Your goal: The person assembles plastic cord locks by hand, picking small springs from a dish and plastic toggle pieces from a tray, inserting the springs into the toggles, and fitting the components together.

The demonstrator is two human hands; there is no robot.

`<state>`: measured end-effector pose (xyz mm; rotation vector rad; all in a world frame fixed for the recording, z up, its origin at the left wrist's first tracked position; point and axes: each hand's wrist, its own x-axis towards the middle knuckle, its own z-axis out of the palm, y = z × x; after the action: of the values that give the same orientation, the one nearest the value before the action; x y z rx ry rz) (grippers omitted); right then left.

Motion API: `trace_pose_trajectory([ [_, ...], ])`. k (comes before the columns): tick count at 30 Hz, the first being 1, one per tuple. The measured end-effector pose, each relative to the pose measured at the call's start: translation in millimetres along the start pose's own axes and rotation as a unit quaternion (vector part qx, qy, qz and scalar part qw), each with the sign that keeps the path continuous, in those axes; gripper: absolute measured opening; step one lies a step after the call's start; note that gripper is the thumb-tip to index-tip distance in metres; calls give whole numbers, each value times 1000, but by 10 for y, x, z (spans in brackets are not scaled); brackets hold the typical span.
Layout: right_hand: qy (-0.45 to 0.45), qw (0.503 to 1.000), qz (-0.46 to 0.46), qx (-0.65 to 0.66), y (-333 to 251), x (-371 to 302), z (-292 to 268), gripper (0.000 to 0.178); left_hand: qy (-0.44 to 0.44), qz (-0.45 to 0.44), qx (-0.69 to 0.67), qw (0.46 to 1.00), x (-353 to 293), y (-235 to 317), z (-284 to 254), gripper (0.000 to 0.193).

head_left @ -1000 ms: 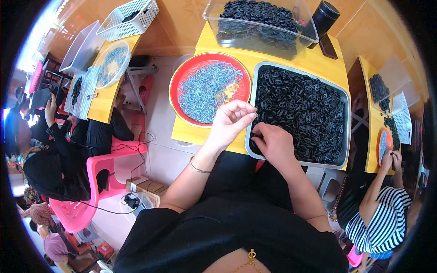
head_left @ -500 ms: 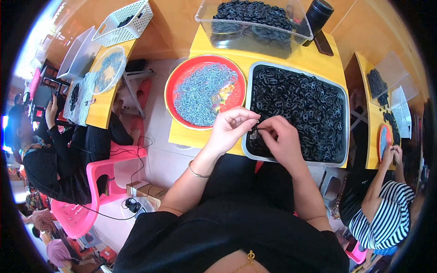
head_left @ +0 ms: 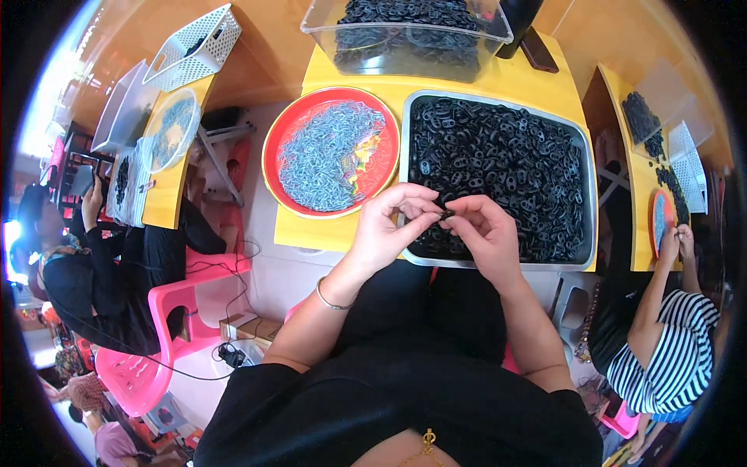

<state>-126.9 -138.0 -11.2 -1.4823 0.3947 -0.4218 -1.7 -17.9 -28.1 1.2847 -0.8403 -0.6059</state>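
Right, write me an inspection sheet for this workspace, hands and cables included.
Surface: yellow table, bare at its near left corner.
Work things: red tray with silvery pieces; metal tray full of black pieces; clear bin behind, holding more.
Clutter: dark cylinder and flat dark object right of the bin.
Hands: left hand and right hand pinch a small dark piece above the metal tray's near left part.
Cables: black cables and plug at left, by a pink chair.
Surroundings: a person at left, a striped sleeve at right, both near side tables.
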Motion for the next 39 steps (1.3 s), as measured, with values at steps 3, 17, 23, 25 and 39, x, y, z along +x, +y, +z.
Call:
trace_pose_trajectory([
  [3,3,1000,-1,3,32,-29,-9,16,-4,8,1,1000,1,15,8,27],
  [17,27,963,-133,-233,-52,-53,19,15,-39,4,-2,999,-38,38,-18,32],
  [23,10,994,-61,-93,12,-52,0,15,-41,17,4,999,-13,40,-15,37],
  [25,10,1000,-15,-10,18,-49,-6,14,-31,14,-23,999,-9,44,-21,42],
  [39,13,1000,-8,-14,-42,-56,-20,15,-39,58,148,986,9,93,-14,8],
])
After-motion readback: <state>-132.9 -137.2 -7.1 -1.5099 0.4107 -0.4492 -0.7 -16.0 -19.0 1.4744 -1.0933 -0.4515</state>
